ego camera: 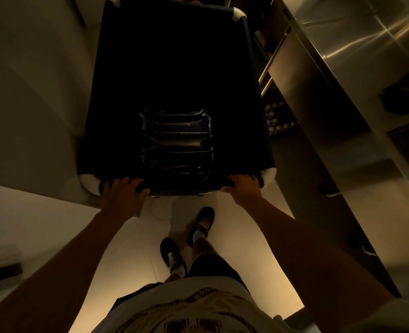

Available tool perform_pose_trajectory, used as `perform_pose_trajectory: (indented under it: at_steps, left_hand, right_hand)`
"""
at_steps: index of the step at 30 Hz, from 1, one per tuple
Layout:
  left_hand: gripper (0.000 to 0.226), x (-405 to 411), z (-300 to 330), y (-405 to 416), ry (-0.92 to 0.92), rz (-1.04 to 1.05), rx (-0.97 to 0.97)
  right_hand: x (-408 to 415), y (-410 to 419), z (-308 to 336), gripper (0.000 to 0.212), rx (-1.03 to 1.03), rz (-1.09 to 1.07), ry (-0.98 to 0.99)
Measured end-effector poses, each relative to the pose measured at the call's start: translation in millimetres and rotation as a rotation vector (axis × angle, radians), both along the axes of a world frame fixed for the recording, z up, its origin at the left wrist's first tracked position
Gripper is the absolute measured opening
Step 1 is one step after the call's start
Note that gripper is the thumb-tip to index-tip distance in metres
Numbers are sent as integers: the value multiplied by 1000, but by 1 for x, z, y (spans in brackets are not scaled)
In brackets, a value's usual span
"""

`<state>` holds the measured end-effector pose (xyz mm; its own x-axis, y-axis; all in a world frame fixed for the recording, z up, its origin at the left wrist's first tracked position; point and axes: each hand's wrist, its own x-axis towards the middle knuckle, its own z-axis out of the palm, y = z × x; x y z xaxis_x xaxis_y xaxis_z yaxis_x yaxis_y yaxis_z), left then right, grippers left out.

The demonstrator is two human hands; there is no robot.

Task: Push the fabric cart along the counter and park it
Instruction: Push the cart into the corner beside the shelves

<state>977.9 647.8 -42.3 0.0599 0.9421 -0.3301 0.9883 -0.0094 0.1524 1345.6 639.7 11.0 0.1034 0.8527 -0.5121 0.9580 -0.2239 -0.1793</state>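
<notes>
- Left hand [124, 188], lower left of centre: fingers curled over the near rim of the cart [174, 80], just inside a white corner [89, 182], holding it.
- The cart fills the upper centre of the frame, its long side running away from the person. It is a deep box of dark, near-black fabric with pale rounded corners. Low in its near half lies a folded, pleated dark bundle [177, 143]; I cannot tell what it is in this dim light.
- Right hand [243, 186], right of centre: closed on the same rim near the other white corner, thumb underneath.
- Counter [343, 75], right side: a steel front running diagonally, just beside the cart's right flank, with shelves below.
- Judgement: the push is in hand, with both hands gripping and one shoe [202, 224] stepped ahead. The next move calls for an even push from both arms, keeping the cart's right side off the counter, then a gentle stop.
</notes>
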Motion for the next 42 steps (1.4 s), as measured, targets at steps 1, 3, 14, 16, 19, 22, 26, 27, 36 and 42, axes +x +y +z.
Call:
perform_pose_trajectory:
  at_steps: [1,3,14,16,19,22,26,27,36,42]
  left_hand:
    - [48,3,-1,-4,-2,2,17]
    - [46,9,-1,-11,0,13,42]
    - [48,40,4,-15,51,99,18]
    - [48,44,5,-11,51,122,5]
    - [49,50,5,-6,41,155,-14]
    - [48,55,6,-2,44,177,-10]
    - [47,62,5,2,53,217,-12]
    - [47,64,5,4,47,229,-16]
    - [43,73,2,25,52,302,3]
    - [45,70,2,44,33,355,0]
  right_hand:
    - [2,3,0,51,6,3,2]
    - [6,10,1,52,5,16,-2]
    - [31,55,2,53,11,142,-9]
    - [34,63,3,53,10,166,-9]
    - [39,77,2,53,7,192,-13]
    - [42,87,1,52,10,224,-18]
    - [47,100,-1,50,28,250,3]
    - [48,104,-2,49,36,256,10]
    - [52,144,-3,50,59,334,15]
    - [52,164,-10,50,70,368,19]
